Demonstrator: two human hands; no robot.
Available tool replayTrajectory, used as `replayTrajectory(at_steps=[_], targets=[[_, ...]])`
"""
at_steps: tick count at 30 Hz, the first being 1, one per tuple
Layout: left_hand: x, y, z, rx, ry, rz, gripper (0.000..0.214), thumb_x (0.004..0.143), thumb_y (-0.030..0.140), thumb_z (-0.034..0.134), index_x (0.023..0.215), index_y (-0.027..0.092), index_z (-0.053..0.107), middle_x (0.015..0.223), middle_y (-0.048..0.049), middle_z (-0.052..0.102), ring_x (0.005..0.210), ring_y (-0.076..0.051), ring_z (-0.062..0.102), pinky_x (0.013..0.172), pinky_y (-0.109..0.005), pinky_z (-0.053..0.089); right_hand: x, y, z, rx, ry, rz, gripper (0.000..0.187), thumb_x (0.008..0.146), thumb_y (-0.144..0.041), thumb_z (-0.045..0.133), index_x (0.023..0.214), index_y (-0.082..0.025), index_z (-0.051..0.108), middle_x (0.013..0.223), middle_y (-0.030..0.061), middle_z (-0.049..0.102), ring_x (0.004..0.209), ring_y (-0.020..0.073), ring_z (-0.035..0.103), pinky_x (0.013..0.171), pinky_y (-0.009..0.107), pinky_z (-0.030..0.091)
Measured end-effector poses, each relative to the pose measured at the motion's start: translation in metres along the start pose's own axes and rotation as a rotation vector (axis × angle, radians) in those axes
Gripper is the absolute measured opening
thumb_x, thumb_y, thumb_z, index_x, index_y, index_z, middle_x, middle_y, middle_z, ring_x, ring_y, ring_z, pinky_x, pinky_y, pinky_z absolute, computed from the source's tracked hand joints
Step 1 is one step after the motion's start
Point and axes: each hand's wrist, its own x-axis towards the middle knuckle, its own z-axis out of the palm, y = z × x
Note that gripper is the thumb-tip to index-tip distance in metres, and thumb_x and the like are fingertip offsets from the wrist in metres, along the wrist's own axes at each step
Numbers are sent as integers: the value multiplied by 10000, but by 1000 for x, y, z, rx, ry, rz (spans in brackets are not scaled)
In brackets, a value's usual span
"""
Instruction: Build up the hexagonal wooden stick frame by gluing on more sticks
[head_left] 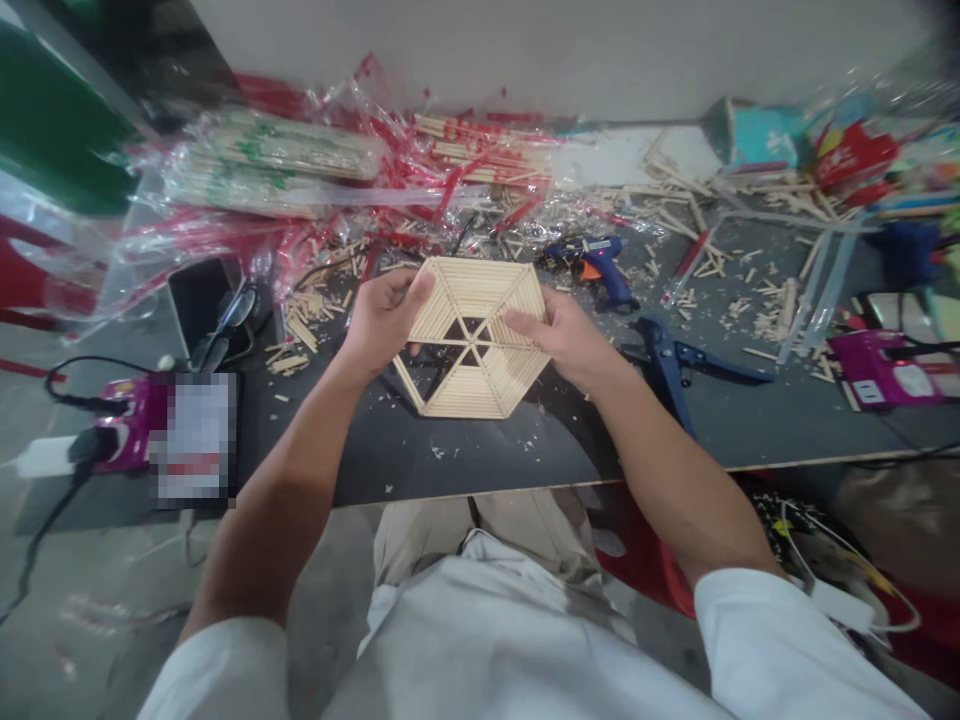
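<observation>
Between both hands is a hexagonal panel (472, 285) of pale wooden sticks, held tilted above the dark table. Spokes divide it into triangular sections. Most are filled with rows of sticks, while the lower left one is open apart from its outer edge, and gaps surround the centre. My left hand (390, 315) grips the upper left edge, thumb on top. On the right edge, my right hand (566, 335) has its thumb across the face and its other fingers mostly hidden. A blue glue gun (611, 275) lies beyond my right hand, and a blue hand cutter (671, 365) lies beside its wrist.
Bagged sticks (277, 150) and torn red-and-clear wrappers (457, 190) line the back. Cut stick pieces (304, 320) litter the dark table (465, 465). At left are glasses (225, 325), a phone (196, 440) and a purple power strip (131, 425); another purple power unit (881, 370) sits right.
</observation>
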Motion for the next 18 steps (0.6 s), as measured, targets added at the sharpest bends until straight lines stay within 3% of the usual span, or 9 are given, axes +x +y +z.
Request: replayTrajectory(at_steps=[18], targets=[[2, -1, -2, -35, 0, 18, 487, 884, 646, 737, 779, 181, 639, 512, 43, 556, 330, -76, 471, 291, -190, 374, 1, 1, -1, -34, -6, 19, 600, 722, -575, 905, 1169, -229, 703, 1188, 87, 791, 1095, 318, 752, 995, 543, 623]])
